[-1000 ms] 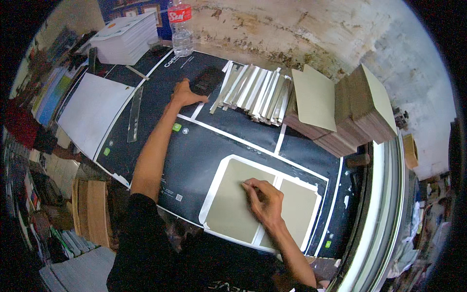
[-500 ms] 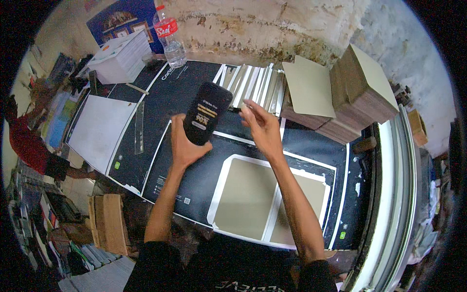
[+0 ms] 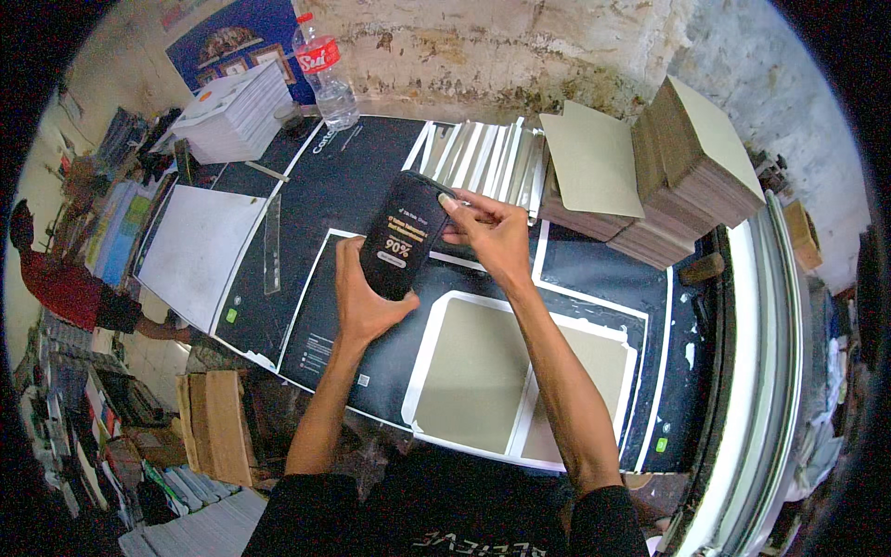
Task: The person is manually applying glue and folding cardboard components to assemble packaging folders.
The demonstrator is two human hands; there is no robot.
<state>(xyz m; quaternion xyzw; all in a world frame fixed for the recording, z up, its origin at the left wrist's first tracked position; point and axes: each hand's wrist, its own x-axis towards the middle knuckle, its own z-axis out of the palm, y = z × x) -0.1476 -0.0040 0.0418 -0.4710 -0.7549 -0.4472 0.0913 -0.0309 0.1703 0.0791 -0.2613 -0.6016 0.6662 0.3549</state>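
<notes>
A black smartphone (image 3: 401, 234) with a lit screen is held above the table by my left hand (image 3: 364, 295), its thumb along the lower edge and its fingers round the left side. My right hand (image 3: 490, 230) is at the phone's upper right corner, the thumb touching the screen's edge and the fingers curled behind. Just below my hands lies a pair of grey-beige boards (image 3: 471, 376) edged in white, a white strip between them. Beyond the phone sits a row of white and grey strips (image 3: 483, 162).
Stacks of grey-brown board (image 3: 691, 158) stand at the back right, beside a wooden-handled tool (image 3: 702, 269). At the back left are a clear bottle (image 3: 329, 84), a paper stack (image 3: 232, 116), a white sheet (image 3: 200, 246) and a clear ruler (image 3: 272, 243). Another person (image 3: 56, 278) is at the far left.
My right hand has come in to the phone's upper corner, where it was apart before. The phone has moved slightly nearer me, and its screen text now appears upright.
</notes>
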